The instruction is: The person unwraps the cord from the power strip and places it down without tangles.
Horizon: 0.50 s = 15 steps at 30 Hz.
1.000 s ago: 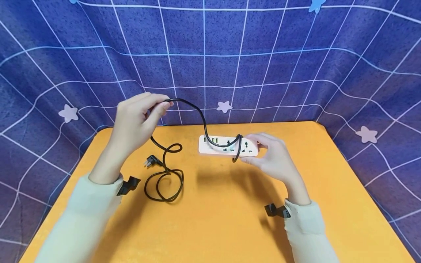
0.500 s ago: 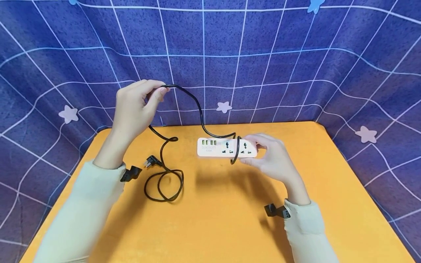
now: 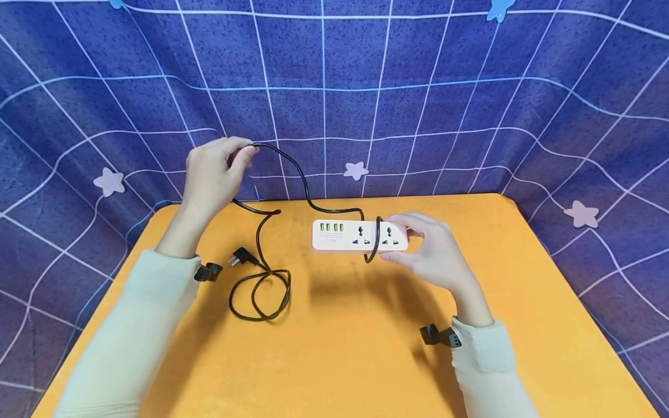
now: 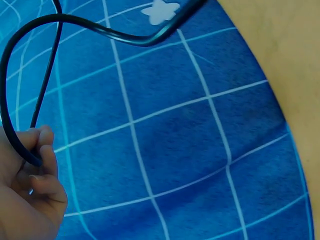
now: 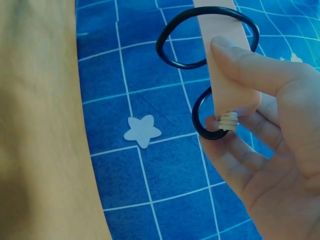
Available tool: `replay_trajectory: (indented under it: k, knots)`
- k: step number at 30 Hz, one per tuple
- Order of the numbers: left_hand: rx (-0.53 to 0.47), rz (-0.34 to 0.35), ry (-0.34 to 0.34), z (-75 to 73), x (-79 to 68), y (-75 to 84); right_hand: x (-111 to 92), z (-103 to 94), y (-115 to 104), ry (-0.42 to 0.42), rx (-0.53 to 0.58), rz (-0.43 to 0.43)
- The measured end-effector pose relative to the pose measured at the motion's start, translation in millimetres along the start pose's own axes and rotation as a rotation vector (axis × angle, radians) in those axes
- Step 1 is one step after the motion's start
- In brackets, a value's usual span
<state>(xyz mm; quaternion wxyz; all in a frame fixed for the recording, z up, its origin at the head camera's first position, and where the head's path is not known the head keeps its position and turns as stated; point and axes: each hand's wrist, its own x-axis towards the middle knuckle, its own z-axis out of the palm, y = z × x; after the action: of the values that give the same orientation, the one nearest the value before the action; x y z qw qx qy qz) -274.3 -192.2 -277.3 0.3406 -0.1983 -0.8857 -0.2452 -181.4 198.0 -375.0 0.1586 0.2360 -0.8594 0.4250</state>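
A white power strip (image 3: 334, 235) with green USB ports and sockets hangs level above the table, its right end gripped between thumb and fingers by my right hand (image 3: 436, 252). The right wrist view shows the strip's end with a ribbed cord sleeve (image 5: 228, 121) and black cord (image 5: 200, 115) curving out of it. One turn of cord (image 3: 377, 235) loops around the strip. Up at the left, my left hand (image 3: 214, 174) pinches the cord (image 3: 300, 171), which sags from there to behind the strip. Below lies the cord's loose coil (image 3: 284, 296) with a black plug (image 3: 242, 256).
The orange table (image 3: 334, 360) spans the lower view. Behind it stands a blue curtain (image 3: 350, 110) with a white grid and stars. Each wrist wears a small black camera, seen at the left cuff (image 3: 208, 271) and right cuff (image 3: 441, 336).
The left hand rose, then dipped slightly and shifted left with the cord. The cord's span moved from across the strip's front to behind its top edge. The right hand stayed nearly still.
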Motion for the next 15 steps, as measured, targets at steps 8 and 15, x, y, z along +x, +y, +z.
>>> replay_trajectory:
  k: [8, 15]
  knots:
    - [0.039, -0.014, -0.065, 13.9, -12.4, -17.5, -1, -1.2, 0, 0.005, 0.009, 0.015]
    - [0.087, -0.024, -0.139, 25.1, -25.4, -28.1, -1, -3.1, 0, 0.020, 0.011, 0.013]
